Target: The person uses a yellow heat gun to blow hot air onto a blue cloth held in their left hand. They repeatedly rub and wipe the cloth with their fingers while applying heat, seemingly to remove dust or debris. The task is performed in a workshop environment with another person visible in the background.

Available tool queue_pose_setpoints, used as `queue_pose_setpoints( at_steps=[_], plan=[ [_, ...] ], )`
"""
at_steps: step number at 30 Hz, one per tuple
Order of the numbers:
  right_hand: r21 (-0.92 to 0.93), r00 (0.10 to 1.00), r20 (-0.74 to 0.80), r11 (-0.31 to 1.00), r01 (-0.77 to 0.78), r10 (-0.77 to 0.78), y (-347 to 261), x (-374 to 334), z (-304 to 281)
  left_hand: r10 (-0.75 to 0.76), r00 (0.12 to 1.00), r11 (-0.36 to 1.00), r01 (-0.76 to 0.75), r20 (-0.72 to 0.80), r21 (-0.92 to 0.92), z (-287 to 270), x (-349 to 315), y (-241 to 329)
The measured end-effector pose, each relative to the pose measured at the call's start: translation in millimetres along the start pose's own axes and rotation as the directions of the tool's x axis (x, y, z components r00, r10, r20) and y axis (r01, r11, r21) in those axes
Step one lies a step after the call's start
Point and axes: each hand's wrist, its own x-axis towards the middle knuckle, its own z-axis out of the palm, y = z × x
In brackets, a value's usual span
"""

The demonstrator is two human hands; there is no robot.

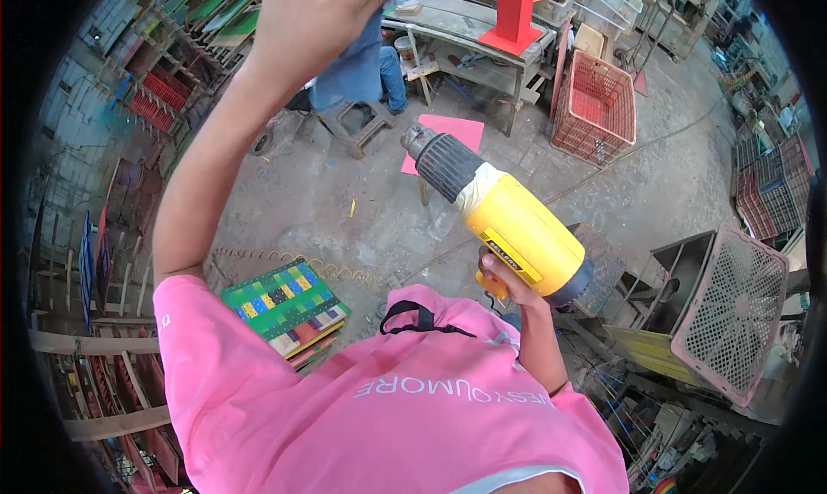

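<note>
My right hand (510, 277) is wrapped around the handle of a yellow and black heat gun (525, 227). Its ribbed dark barrel, with pale tape wound round the base, ends in a metal nozzle pointing to the upper left. High at the top edge is my raised left hand (314, 16), the arm stretched forward. Its fingers are curled together, partly cut off by the picture's edge; what they pinch I cannot make out. Just beyond the left hand, a person's blue-clad leg (392, 79) shows beside a low stool (357, 130).
A workbench (461, 31) carries a red box-shaped piece (514, 16). Right of it stands a red plastic crate (594, 106). A pink sheet (461, 132) lies beyond the nozzle. Coloured boards (289, 304) are stacked at lower left; a pink-framed fan grille (732, 309) stands at right.
</note>
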Motion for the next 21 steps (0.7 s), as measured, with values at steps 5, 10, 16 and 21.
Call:
queue_pose_setpoints(
  at_steps=[5,10,16,21],
  plan=[
    [0.044,1.0,-0.006,0.999,0.008,-0.008,9.3,-1.7,0.7,0.318,0.947,0.947,-0.315,-0.042,0.06,-15.1,9.4,-25.0],
    [0.081,1.0,0.002,0.997,-0.006,0.006,6.8,0.4,2.1,0.05,0.987,0.858,0.036,0.152,-0.513,-10.3,5.3,-54.6],
    [0.134,0.991,-0.076,0.986,-0.099,0.109,14.7,-4.4,-2.6,0.08,0.965,0.782,0.094,0.25,-0.615,-2.9,9.4,-57.1],
    [0.01,0.986,-0.142,0.996,-0.092,0.092,17.3,-6.9,-2.7,0.152,0.836,0.817,0.194,0.527,-0.543,-20.8,21.6,-58.6]
  ],
)
